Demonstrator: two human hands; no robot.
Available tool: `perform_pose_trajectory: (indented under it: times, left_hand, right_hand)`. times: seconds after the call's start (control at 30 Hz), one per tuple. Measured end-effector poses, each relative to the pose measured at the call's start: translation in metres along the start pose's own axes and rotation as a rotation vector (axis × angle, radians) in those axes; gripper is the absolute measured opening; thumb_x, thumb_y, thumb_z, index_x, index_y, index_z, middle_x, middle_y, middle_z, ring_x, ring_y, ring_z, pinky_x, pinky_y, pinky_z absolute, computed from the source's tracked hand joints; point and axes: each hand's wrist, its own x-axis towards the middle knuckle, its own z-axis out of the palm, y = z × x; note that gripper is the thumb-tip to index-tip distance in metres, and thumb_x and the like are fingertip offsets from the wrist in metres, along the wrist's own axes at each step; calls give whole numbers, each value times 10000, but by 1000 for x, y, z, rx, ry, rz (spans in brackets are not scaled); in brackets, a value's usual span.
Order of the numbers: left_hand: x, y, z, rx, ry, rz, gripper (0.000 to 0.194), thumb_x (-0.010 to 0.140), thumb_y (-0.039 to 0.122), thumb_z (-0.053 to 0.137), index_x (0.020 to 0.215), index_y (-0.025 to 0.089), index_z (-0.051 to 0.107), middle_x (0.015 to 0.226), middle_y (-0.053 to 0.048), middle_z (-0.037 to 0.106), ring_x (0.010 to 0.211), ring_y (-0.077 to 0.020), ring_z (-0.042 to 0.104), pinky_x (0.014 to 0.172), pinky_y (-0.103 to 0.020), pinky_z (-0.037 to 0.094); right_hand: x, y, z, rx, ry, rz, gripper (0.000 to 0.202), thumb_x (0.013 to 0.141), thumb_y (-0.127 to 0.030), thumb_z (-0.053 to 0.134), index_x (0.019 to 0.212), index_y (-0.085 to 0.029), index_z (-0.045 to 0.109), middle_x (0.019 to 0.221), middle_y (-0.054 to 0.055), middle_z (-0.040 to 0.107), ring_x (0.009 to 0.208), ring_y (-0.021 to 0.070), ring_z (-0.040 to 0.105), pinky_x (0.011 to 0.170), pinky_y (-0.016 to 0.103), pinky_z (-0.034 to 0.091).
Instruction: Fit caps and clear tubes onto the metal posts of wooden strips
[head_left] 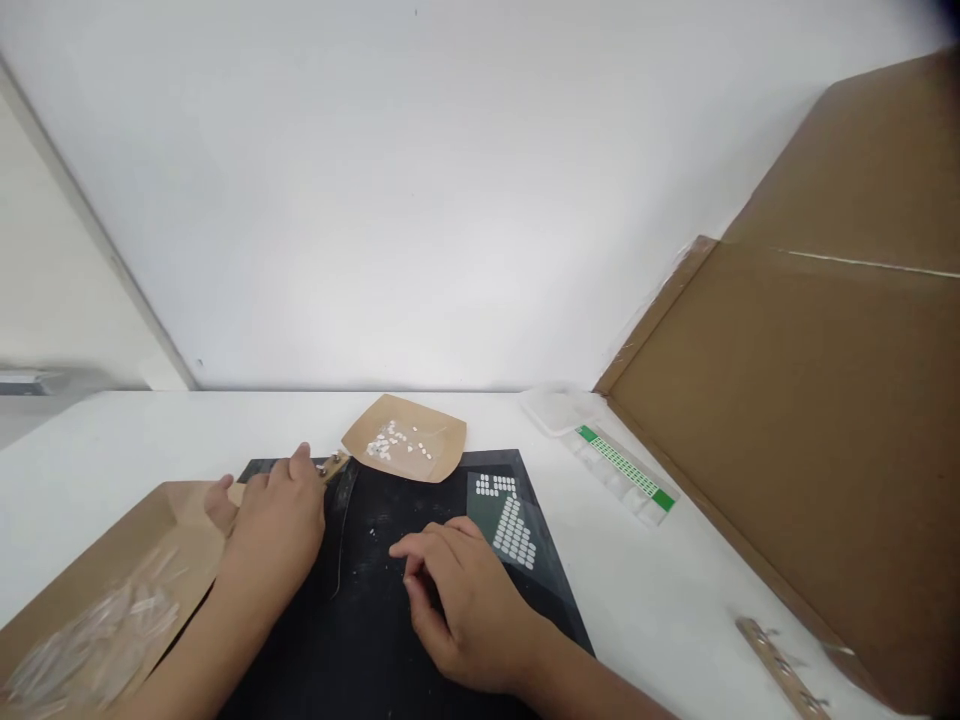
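Note:
My left hand (274, 525) is bent over a narrow wooden strip with metal studs (331, 467) at the back left of a black mat (322, 650). The strip's far end sticks out past the fingers; the rest is mostly hidden under the hand. A thin curved strand (341, 545) runs from near that end down over the mat. Above the mat's middle is my right hand (472, 605), fingers curled and thumb close to them; anything between the tips is too small to make out. Beside it lies a clear sheet of white oval stickers (514, 535).
A paper tray (457, 440) with small white pieces stands behind the mat. Another paper tray (169, 500) at left holds clear plastic pieces. To the right lie a green-backed sticker strip (626, 467), a clear container (551, 408), another studded strip (776, 660) and cardboard (787, 400).

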Motion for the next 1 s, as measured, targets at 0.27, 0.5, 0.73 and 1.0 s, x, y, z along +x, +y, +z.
perform_pose_trajectory:
  times: [0.27,0.5,0.73,1.0]
  left_hand:
    - [-8,43,-24,-247,-211,532,427,981,43,442,1335,226,594,1171,-99,705,1061,-280,697,992,-478,393]
    - [-19,59,-37,-389,-458,616,248,1006,105,503,1112,240,683,1009,-45,662,949,-246,646,1042,-477,357]
    - [-13,56,-40,-432,-569,597,187,972,128,560,1064,234,683,1042,-42,668,1032,-270,606,987,-460,317]
    - [-5,55,-39,-471,-587,566,75,941,178,664,988,214,711,962,-25,713,927,-231,628,851,-396,279]
  right_hand:
    - [-10,4,-14,33,491,52,440,901,-116,570,1313,-248,491,885,11,622,784,211,639,804,397,512]
    - [-8,16,-40,-27,242,110,415,940,-160,584,1328,-256,474,874,-23,627,707,167,615,734,340,501]
    - [-7,18,-62,-11,-167,249,290,894,-173,699,1162,-256,626,1096,26,655,981,203,639,819,318,506]
    - [-6,25,-28,77,-145,404,181,860,-235,847,1002,-235,735,1006,20,701,948,208,654,815,317,499]
